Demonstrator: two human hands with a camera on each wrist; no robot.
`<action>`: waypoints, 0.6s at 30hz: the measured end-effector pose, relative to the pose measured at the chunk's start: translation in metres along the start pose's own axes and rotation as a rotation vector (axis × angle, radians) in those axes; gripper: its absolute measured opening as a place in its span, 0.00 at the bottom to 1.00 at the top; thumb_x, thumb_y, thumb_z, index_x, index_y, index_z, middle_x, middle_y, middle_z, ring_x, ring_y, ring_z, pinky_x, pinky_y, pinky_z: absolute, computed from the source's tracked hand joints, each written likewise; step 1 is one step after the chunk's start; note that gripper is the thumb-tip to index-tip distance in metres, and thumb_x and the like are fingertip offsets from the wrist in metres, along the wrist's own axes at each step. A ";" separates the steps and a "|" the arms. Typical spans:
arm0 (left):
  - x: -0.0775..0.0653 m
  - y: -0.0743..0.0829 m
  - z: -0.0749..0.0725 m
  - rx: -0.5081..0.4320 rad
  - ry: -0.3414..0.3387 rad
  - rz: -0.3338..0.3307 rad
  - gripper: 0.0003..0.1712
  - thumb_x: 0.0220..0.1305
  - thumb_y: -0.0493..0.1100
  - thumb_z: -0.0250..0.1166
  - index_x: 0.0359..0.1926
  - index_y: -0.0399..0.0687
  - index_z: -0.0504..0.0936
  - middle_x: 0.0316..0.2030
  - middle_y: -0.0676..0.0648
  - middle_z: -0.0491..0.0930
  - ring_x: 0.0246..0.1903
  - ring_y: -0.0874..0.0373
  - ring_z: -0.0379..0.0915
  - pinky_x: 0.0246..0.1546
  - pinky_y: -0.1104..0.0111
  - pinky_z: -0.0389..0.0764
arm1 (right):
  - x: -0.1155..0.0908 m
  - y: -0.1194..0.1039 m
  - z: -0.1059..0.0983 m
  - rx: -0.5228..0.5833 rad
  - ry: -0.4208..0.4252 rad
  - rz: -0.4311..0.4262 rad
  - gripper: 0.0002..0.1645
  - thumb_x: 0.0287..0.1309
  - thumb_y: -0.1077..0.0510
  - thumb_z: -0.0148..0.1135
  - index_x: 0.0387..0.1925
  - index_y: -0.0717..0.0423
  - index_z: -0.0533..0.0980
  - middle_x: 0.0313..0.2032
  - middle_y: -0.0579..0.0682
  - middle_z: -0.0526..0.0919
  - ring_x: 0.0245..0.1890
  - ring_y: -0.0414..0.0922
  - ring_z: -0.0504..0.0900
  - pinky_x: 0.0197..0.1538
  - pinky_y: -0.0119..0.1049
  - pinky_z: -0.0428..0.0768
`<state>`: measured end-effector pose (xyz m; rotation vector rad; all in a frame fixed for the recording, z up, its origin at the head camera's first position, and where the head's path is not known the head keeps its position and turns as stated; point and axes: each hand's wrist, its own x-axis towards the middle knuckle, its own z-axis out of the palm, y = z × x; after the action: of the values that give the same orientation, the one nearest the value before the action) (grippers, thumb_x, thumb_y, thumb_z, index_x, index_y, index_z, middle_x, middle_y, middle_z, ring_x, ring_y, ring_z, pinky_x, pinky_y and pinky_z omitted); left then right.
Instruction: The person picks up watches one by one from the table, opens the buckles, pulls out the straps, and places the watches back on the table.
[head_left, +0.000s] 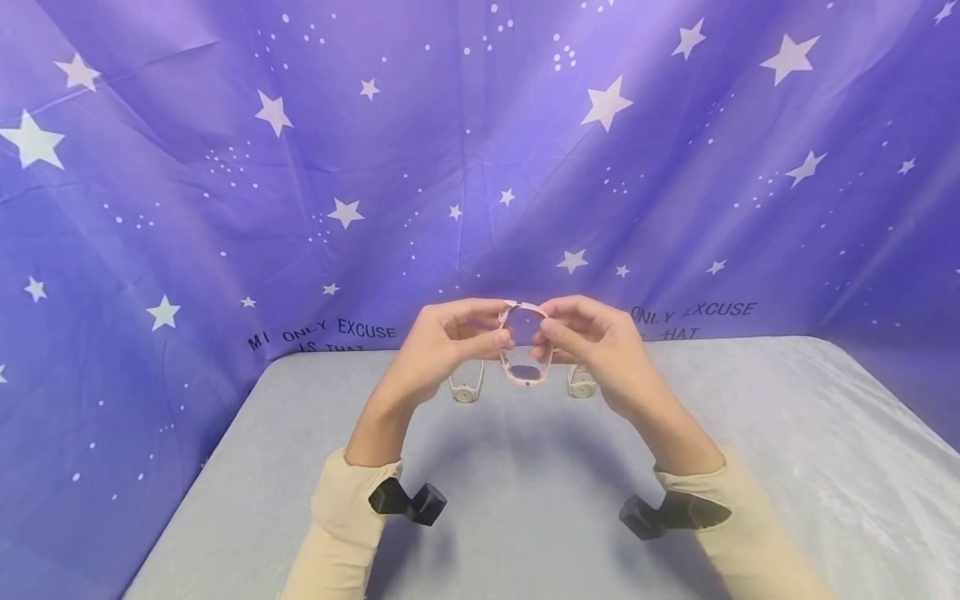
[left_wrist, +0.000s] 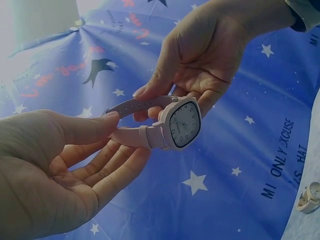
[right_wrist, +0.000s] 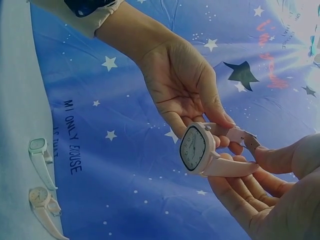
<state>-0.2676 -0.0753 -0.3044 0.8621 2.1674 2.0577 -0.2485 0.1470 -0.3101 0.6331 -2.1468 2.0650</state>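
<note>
Both hands hold up a pale pink wristwatch (left_wrist: 184, 126) with a rounded-square white dial, dark rim and numerals. Its strap (right_wrist: 232, 169) curves round into a loop. In the head view the watch is raised over the far part of the table, between the hands. The left hand (head_left: 442, 342) pinches one side of the strap between thumb and fingers. From the other side, the right hand (head_left: 600, 346) pinches the strap too, its thumb uppermost in the head view. Some of the fingertips are hidden behind the band.
Two more light-coloured watches lie on the table behind the hands, one at left (head_left: 466, 392) and one at right (head_left: 581, 383). A grey-blue cloth (head_left: 525, 517) covers the table. Behind it hangs a purple curtain (head_left: 465, 150) with white stars. Black wrist mounts (head_left: 408, 500) sit on the sleeves.
</note>
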 end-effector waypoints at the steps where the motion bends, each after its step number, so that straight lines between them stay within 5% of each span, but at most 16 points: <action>1: 0.000 0.000 0.000 -0.004 0.003 0.001 0.22 0.62 0.27 0.67 0.58 0.28 0.79 0.48 0.26 0.83 0.37 0.55 0.88 0.46 0.55 0.89 | 0.000 0.000 0.000 0.003 0.004 0.002 0.08 0.67 0.66 0.62 0.47 0.63 0.79 0.32 0.47 0.88 0.33 0.41 0.88 0.47 0.43 0.89; 8: 0.001 -0.001 0.000 -0.043 0.039 0.009 0.22 0.63 0.27 0.66 0.58 0.28 0.79 0.43 0.35 0.85 0.38 0.59 0.87 0.47 0.55 0.88 | -0.001 -0.002 -0.001 0.030 0.024 0.023 0.08 0.68 0.67 0.61 0.47 0.62 0.78 0.33 0.45 0.89 0.34 0.41 0.88 0.49 0.42 0.89; 18: 0.002 -0.001 0.001 -0.059 0.084 0.000 0.22 0.65 0.28 0.66 0.60 0.31 0.79 0.43 0.35 0.83 0.38 0.59 0.87 0.49 0.56 0.88 | 0.000 -0.003 -0.002 0.057 0.071 0.021 0.07 0.70 0.66 0.58 0.48 0.59 0.73 0.33 0.48 0.88 0.35 0.41 0.89 0.51 0.41 0.88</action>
<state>-0.2694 -0.0733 -0.3048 0.7832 2.1341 2.1847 -0.2481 0.1488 -0.3068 0.5368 -2.0718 2.1329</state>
